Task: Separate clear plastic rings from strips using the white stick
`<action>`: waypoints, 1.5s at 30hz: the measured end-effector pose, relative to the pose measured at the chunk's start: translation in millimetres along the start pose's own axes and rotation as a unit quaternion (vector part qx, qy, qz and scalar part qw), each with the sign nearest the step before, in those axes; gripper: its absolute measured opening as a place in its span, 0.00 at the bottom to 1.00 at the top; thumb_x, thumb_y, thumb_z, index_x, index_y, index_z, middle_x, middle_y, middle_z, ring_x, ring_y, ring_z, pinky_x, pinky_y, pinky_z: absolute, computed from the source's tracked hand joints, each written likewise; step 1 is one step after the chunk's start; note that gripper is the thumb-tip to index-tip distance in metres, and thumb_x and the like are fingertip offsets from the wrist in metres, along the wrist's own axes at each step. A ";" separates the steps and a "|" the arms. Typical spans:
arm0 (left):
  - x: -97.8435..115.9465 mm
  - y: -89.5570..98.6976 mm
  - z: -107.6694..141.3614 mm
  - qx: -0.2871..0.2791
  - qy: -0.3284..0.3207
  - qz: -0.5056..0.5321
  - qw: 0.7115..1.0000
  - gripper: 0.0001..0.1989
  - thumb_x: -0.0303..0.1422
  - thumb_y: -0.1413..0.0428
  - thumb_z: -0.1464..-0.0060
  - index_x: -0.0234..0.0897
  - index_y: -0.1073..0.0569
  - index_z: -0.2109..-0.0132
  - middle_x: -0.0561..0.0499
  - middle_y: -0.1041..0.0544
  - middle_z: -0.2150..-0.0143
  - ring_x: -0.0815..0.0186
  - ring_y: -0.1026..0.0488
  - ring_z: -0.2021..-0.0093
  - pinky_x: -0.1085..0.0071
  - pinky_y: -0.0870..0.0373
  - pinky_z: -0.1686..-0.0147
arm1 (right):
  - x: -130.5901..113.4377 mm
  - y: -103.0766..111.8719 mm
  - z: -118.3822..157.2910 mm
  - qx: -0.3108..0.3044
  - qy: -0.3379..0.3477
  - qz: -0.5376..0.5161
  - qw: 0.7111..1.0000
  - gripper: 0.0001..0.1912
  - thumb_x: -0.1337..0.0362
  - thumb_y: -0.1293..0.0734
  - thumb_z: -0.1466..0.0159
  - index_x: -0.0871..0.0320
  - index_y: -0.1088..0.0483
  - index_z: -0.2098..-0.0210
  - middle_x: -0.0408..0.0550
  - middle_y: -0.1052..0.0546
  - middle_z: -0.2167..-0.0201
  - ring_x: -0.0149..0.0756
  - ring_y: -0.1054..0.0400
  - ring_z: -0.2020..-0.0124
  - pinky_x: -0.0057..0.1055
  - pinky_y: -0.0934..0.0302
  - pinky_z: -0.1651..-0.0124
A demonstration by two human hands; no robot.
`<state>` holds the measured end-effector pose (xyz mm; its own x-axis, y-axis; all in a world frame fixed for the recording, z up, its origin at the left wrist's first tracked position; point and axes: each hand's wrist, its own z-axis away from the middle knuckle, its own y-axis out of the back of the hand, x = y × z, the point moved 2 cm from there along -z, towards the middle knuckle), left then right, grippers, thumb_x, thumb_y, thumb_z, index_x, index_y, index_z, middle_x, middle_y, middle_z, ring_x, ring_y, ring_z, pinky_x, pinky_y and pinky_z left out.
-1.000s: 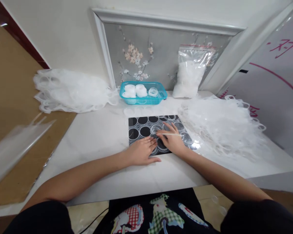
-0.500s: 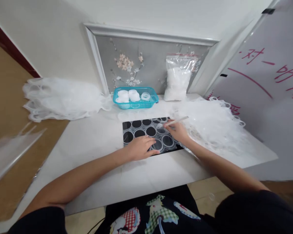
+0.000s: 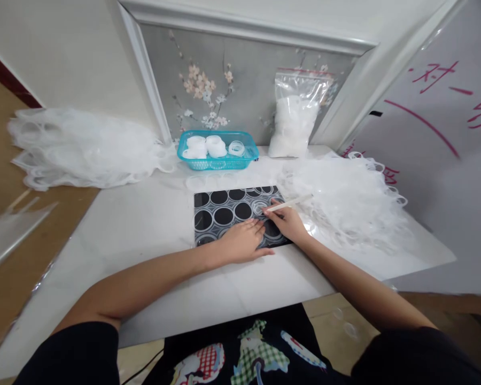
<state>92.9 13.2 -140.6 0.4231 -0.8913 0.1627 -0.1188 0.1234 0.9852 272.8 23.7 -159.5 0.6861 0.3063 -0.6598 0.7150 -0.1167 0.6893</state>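
Observation:
A clear plastic sheet (image 3: 225, 215) with rows of ring outlines lies on a black mat (image 3: 201, 199) on the table. My left hand (image 3: 246, 241) rests flat across the sheet's front part, fingers stretched out to the right. In my right hand (image 3: 286, 219) is a thin whitish stick (image 3: 292, 202), pinched between thumb and fingers and slanting up to the right. Its lower end is at a clear ring (image 3: 260, 208) near the right side of the sheet. Whether the tip touches the ring I cannot tell.
Behind the mat stands a blue basket (image 3: 217, 164) with stacked white rings. A zip bag (image 3: 292, 123) of white material leans against the framed panel. Piles of ring-cut plastic sheets lie left (image 3: 84, 152) and right (image 3: 344, 198). A whiteboard (image 3: 433, 144) borders the right side.
The camera view has shifted slightly. My right hand and the stick have moved a little toward me, lower on the sheet. My left hand stays flat, its fingers now nearer the right hand.

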 end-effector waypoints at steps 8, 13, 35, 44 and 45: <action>-2.2 5.9 0.9 -0.016 0.011 0.025 0.999 0.44 0.62 0.53 0.45 0.24 0.33 0.41 0.31 0.35 0.38 0.46 0.37 0.37 0.53 0.39 0.40 | -6.7 18.1 -36.2 0.055 0.101 0.273 0.955 0.14 0.73 0.40 0.38 0.56 0.23 0.62 0.50 0.18 0.62 0.46 0.34 0.44 0.52 0.55 0.34; -7.1 22.7 -6.9 -0.021 0.012 0.043 0.999 0.36 0.59 0.54 0.42 0.30 0.26 0.48 0.37 0.27 0.43 0.48 0.29 0.44 0.57 0.30 0.49 | 19.7 63.5 -56.3 0.234 -0.038 0.211 0.948 0.15 0.68 0.42 0.36 0.59 0.23 0.64 0.54 0.20 0.58 0.51 0.31 0.49 0.52 0.45 0.41; -0.7 4.3 -41.2 -0.020 -0.013 -0.008 1.000 0.39 0.54 0.51 0.40 0.22 0.36 0.38 0.32 0.37 0.36 0.50 0.40 0.34 0.60 0.44 0.36 | 39.2 28.3 -6.2 0.045 -0.087 -0.026 0.995 0.15 0.56 0.38 0.35 0.56 0.21 0.63 0.47 0.18 0.60 0.48 0.33 0.42 0.44 0.41 0.38; 1.8 6.0 -41.8 -0.018 -0.008 0.021 1.000 0.45 0.59 0.49 0.46 0.21 0.36 0.39 0.30 0.37 0.37 0.46 0.38 0.36 0.57 0.41 0.39 | 3.3 19.4 -4.4 -0.001 0.025 0.322 0.946 0.16 0.73 0.40 0.36 0.56 0.24 0.57 0.51 0.19 0.57 0.45 0.37 0.40 0.43 0.51 0.36; 1.3 6.7 -41.9 -0.021 -0.006 0.027 0.999 0.45 0.60 0.48 0.46 0.22 0.35 0.39 0.30 0.37 0.36 0.46 0.38 0.37 0.56 0.40 0.39 | 1.8 25.4 -15.2 -0.010 0.017 0.348 0.937 0.15 0.73 0.40 0.38 0.58 0.24 0.57 0.53 0.19 0.58 0.45 0.35 0.42 0.41 0.48 0.39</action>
<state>130.4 31.1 -131.6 0.4059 -0.8881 0.2155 -0.1029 0.1899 0.9764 290.2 35.6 -138.6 0.9806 0.1923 -0.0378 0.0920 -0.2811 0.9553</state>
